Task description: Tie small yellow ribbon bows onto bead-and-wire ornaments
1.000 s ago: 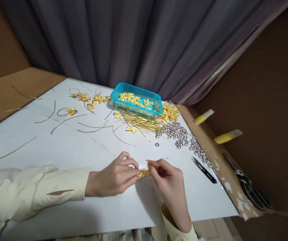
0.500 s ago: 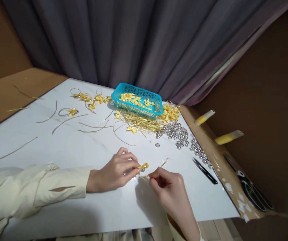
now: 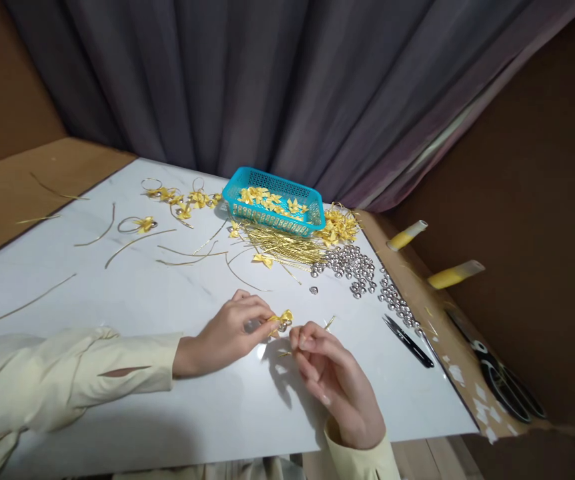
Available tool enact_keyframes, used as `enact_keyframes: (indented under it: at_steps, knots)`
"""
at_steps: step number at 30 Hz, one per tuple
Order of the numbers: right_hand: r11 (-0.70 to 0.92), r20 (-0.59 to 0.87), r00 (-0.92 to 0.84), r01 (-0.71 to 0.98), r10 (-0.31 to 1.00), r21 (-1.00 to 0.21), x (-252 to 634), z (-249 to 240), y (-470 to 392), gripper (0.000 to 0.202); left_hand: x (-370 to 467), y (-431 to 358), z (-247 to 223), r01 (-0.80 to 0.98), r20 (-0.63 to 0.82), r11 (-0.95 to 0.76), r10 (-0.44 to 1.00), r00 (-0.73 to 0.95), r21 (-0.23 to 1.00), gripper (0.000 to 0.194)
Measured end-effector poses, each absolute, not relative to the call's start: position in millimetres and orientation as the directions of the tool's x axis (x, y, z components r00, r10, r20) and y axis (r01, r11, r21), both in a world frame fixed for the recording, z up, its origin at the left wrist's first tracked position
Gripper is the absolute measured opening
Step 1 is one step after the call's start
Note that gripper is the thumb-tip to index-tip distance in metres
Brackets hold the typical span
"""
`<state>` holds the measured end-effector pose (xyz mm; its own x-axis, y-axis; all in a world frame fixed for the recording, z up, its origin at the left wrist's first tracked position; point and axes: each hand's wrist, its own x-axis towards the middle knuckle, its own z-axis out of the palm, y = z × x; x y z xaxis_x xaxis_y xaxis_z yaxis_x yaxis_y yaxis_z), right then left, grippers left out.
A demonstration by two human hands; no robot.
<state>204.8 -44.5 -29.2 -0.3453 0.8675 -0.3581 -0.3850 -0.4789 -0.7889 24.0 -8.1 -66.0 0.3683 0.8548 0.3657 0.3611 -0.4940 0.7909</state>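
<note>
My left hand (image 3: 230, 333) pinches a small yellow ribbon bow (image 3: 286, 315) between thumb and fingers, just above the white tabletop. A shiny silver bead (image 3: 284, 326) shows at the bow's underside. Close by on the right, my right hand (image 3: 330, 373) is turned with its palm partly up. Its thumb and fingertips are pressed together beside the bead; whatever they grip is too small to make out. A short piece of gold wire (image 3: 284, 354) shows below these fingertips. Another short gold snippet (image 3: 329, 323) lies behind my right hand.
A blue basket (image 3: 273, 223) holds yellow bows. Around it are gold wires (image 3: 285, 245), more bows (image 3: 338, 225) and silver beads (image 3: 350, 261). Black snips (image 3: 408, 341) lie at right, with large scissors (image 3: 505, 383) and two yellow-filled tubes (image 3: 456, 274) beyond. Finished-looking looped bows (image 3: 142, 224) sit left.
My right hand has rolled over so its palm faces up more, with its fingertips nearer the bow. The bow has tilted up in my left hand, showing more of the bead.
</note>
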Motion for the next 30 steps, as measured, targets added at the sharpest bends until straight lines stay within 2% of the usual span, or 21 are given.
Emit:
enact_keyframes:
  at_steps: [2, 4, 6, 7, 10, 13, 17, 20, 26, 30]
  knots:
    - [-0.508, -0.364, -0.386, -0.390, 0.847, -0.768, 204.4, -32.1, -45.9, 0.007, 24.7, -7.6, -62.1, 0.373, 0.269, -0.394, 0.900, 0.344, 0.840, 0.017]
    - [-0.388, -0.318, -0.259, -0.295, 0.912, -0.873, 200.1, -36.1, -49.8, 0.018, 25.5, -6.9, -56.4, 0.374, 0.155, -0.271, 0.938, 0.311, 0.887, 0.020]
    - [-0.167, -0.165, -0.051, -0.049, 0.985, -0.985, 192.9, -40.7, -54.7, 0.038, 26.2, -6.4, -50.5, 0.360, 0.066, -0.173, 0.955, 0.291, 0.917, 0.021]
    - [-0.072, -0.071, 0.008, 0.115, 0.997, -0.991, 188.9, -43.1, -57.0, 0.042, 26.4, -6.4, -48.1, 0.354, 0.046, -0.151, 0.957, 0.286, 0.923, 0.021]
    - [0.114, 0.142, 0.014, 0.524, 0.990, -0.844, 178.2, -49.8, -61.9, 0.030, 26.6, -7.2, -43.8, 0.362, 0.053, -0.158, 0.958, 0.282, 0.919, 0.019]
    - [0.207, 0.288, -0.003, 0.703, 0.958, -0.681, 172.5, -53.8, -63.8, 0.016, 26.1, -8.1, -43.3, 0.394, 0.093, -0.207, 0.953, 0.290, 0.895, 0.019]
    - [0.320, 0.428, -0.082, 0.790, 0.900, -0.523, 171.8, -54.4, -63.7, 0.021, 25.0, -9.2, -45.0, 0.407, 0.143, -0.269, 0.939, 0.313, 0.873, 0.017]
    - [0.373, 0.469, -0.144, 0.815, 0.871, -0.444, 172.7, -54.0, -62.1, 0.026, 24.2, -9.6, -46.0, 0.426, 0.198, -0.327, 0.927, 0.318, 0.844, 0.016]
    - [0.363, 0.476, -0.165, 0.859, 0.864, -0.362, 170.2, -55.0, -58.2, 0.035, 23.3, -8.8, -43.7, 0.457, 0.411, -0.547, 0.835, 0.367, 0.702, 0.020]
    - [0.371, 0.402, -0.194, 0.825, 0.895, -0.427, 167.9, -52.5, -58.2, 0.033, 22.7, -7.9, -43.2, 0.458, 0.464, -0.600, 0.799, 0.381, 0.656, 0.018]
